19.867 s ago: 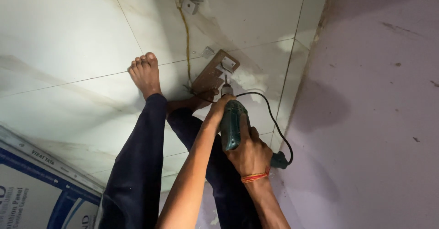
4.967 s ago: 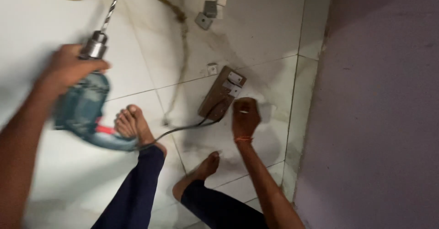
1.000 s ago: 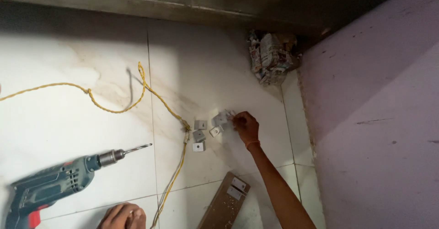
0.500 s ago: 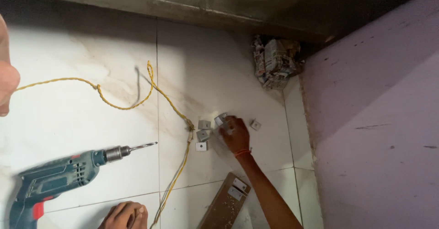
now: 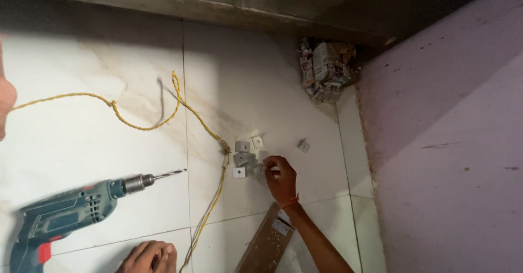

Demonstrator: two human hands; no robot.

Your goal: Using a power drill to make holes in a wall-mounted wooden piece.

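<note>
My right hand [image 5: 281,179] reaches out over the white tiled floor, fingers curled on a small grey metal bracket at the near edge of a cluster of several such brackets [image 5: 242,153]. One more bracket [image 5: 303,145] lies apart to the right. Only a blurred sliver of my left hand [image 5: 4,107] shows at the left edge, holding nothing that I can see. A green power drill [image 5: 68,214] with a twist bit lies on the floor at the lower left, untouched. My bare foot [image 5: 148,256] rests below it.
A yellow cord [image 5: 143,125] snakes across the tiles and runs down past the brackets. A brown wooden plate [image 5: 268,246] lies under my right forearm. Crumpled paper [image 5: 326,68] sits in the far corner. A purple wall [image 5: 452,142] bounds the right side.
My right hand moved from the far right of the bracket cluster onto it, then drew back slightly with fingers curled. My left hand came into view at the left edge.
</note>
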